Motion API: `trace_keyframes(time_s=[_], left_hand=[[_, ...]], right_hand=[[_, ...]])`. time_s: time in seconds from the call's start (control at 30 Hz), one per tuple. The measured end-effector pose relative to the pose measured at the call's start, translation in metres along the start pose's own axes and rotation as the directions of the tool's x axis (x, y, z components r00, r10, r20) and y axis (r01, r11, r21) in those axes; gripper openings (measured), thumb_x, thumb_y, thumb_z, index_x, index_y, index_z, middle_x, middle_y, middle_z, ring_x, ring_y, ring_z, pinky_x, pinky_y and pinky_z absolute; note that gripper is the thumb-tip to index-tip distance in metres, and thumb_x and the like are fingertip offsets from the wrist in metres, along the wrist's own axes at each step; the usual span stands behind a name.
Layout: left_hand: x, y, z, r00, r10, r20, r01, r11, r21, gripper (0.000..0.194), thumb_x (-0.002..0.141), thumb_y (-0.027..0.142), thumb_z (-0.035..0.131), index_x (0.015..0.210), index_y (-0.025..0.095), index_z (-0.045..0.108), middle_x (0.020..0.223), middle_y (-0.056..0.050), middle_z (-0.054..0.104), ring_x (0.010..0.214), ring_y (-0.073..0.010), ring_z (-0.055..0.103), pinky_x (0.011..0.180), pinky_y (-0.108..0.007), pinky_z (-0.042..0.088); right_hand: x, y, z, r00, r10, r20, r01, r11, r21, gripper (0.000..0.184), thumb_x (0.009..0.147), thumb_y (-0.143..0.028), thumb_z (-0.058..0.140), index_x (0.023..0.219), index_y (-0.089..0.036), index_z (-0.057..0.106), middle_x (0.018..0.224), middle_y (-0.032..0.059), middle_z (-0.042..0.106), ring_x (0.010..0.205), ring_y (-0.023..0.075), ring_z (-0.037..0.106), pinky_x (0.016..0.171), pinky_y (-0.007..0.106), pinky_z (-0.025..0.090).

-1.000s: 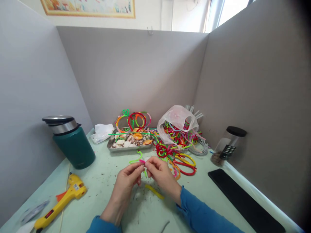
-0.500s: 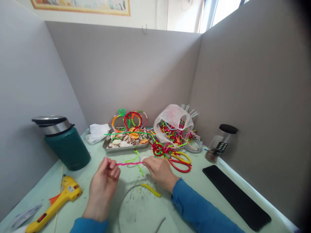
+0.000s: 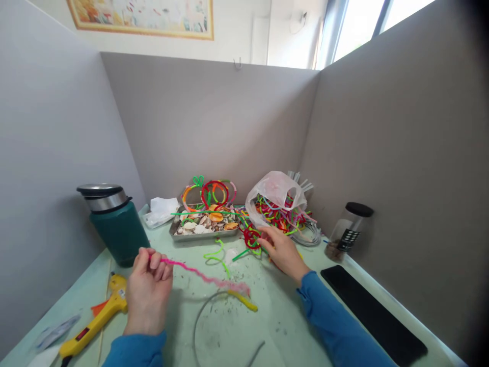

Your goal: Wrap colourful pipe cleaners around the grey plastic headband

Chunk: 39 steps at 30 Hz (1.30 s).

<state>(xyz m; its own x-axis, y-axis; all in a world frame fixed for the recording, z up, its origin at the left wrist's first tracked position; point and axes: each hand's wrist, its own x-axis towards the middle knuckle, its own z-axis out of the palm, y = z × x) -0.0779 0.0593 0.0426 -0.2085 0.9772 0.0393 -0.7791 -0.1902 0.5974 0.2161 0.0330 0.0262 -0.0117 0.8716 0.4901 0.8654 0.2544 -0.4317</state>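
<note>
My left hand is closed, pinching one end of a fuzzy pink pipe cleaner. Its free end stretches rightward over the table and is blurred. My right hand reaches over loose pipe cleaners, fingers stretched and thumb apart, close to a red coil. Beneath it the scissors seen earlier are mostly covered. A green strip sticks out left of its fingertips. In front lies a grey wire hoop with a yellow wrapped end. A bent lime pipe cleaner rests behind.
A metal tray of shells, with wrapped hoops, stands at the back. Beside it a plastic bag spills pipe cleaners. A green flask and yellow glue gun are left; a jar and black slab are right.
My right hand has let go of the pink pipe cleaner and moved right and back to the loose pile. The pink strand now hangs from my left hand alone. The view has tilted up slightly.
</note>
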Motion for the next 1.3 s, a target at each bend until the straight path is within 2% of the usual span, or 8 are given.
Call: trace_keyframes(time_s=[0.23,0.5,0.73,0.87,0.97,1.03,1.13,1.3], left_hand=[[0.001,0.002,-0.002,0.986,-0.165,0.030,0.168,0.972,-0.163,0.021,0.088,0.020,0.044,0.068,0.018,0.046,0.040,0.009,0.035,0.033,-0.0063,0.030,0.035,-0.019,0.027],[-0.002,-0.015,0.001,0.907,-0.405,0.119,0.407,0.914,0.009,0.016,0.088,0.017,0.044,0.072,0.016,0.050,0.039,0.010,0.034,0.028,-0.0043,0.027,0.030,-0.017,0.022],[-0.007,-0.031,0.001,0.815,-0.546,0.194,0.483,0.826,0.290,0.009,0.084,0.021,0.050,0.082,0.013,0.055,0.046,0.009,0.038,0.028,-0.0018,0.025,0.029,-0.014,0.018],[-0.015,-0.037,0.005,0.760,-0.593,0.268,0.457,0.780,0.428,0.013,0.082,0.026,0.053,0.086,0.014,0.056,0.047,0.008,0.043,0.029,-0.0010,0.022,0.030,-0.014,0.015],[-0.023,-0.041,0.009,0.727,-0.609,0.317,0.422,0.761,0.494,0.020,0.081,0.034,0.055,0.088,0.016,0.056,0.046,0.008,0.045,0.029,-0.0006,0.018,0.030,-0.014,0.011],[-0.028,-0.043,0.010,0.709,-0.621,0.336,0.414,0.751,0.514,0.023,0.080,0.039,0.055,0.085,0.016,0.056,0.043,0.008,0.045,0.029,-0.0007,0.016,0.031,-0.015,0.010],[-0.030,-0.047,0.010,0.684,-0.638,0.354,0.442,0.749,0.494,0.026,0.080,0.041,0.054,0.075,0.016,0.054,0.035,0.010,0.038,0.028,-0.0017,0.013,0.030,-0.016,0.012],[-0.030,-0.050,0.010,0.660,-0.675,0.329,0.512,0.725,0.462,0.027,0.081,0.039,0.051,0.068,0.016,0.052,0.031,0.010,0.032,0.027,-0.0031,0.013,0.030,-0.017,0.012]], right_hand=[[-0.056,0.008,-0.020,0.899,0.363,0.245,-0.218,0.856,-0.468,0.023,0.076,-0.032,0.057,0.093,-0.017,0.060,0.094,0.0104,0.061,0.080,0.0238,0.059,0.063,0.030,0.036],[-0.053,0.025,-0.019,0.948,0.305,0.089,-0.245,0.880,-0.407,0.017,0.083,-0.028,0.048,0.092,-0.020,0.060,0.093,0.0055,0.059,0.079,0.0169,0.057,0.064,0.026,0.034],[-0.029,0.026,-0.024,0.941,0.290,0.176,-0.201,0.894,-0.401,0.016,0.080,-0.022,0.050,0.075,-0.017,0.064,0.077,0.0065,0.063,0.072,0.0176,0.057,0.059,0.025,0.032],[0.007,0.008,-0.037,0.962,0.215,0.166,-0.191,0.970,-0.153,0.020,0.081,-0.028,0.051,0.075,-0.016,0.065,0.069,0.0052,0.063,0.066,0.0172,0.056,0.060,0.026,0.037],[0.029,-0.019,-0.036,0.986,0.094,-0.138,-0.090,0.995,0.035,0.025,0.080,-0.028,0.053,0.101,-0.016,0.062,0.099,0.0103,0.061,0.087,0.0203,0.056,0.077,0.031,0.041],[0.032,-0.042,-0.026,0.978,0.001,-0.209,0.033,0.987,0.160,0.031,0.081,-0.027,0.053,0.110,-0.018,0.058,0.115,0.0113,0.053,0.091,0.0192,0.055,0.082,0.032,0.041],[0.023,-0.071,-0.002,0.985,-0.172,0.032,0.135,0.862,0.488,0.023,0.085,-0.028,0.049,0.102,-0.021,0.062,0.102,0.0066,0.058,0.084,0.0158,0.057,0.073,0.027,0.045],[0.007,-0.082,0.034,0.945,-0.203,0.257,-0.064,0.653,0.754,0.021,0.082,-0.029,0.054,0.097,-0.017,0.062,0.082,0.0026,0.060,0.064,0.0113,0.055,0.057,0.023,0.044]])
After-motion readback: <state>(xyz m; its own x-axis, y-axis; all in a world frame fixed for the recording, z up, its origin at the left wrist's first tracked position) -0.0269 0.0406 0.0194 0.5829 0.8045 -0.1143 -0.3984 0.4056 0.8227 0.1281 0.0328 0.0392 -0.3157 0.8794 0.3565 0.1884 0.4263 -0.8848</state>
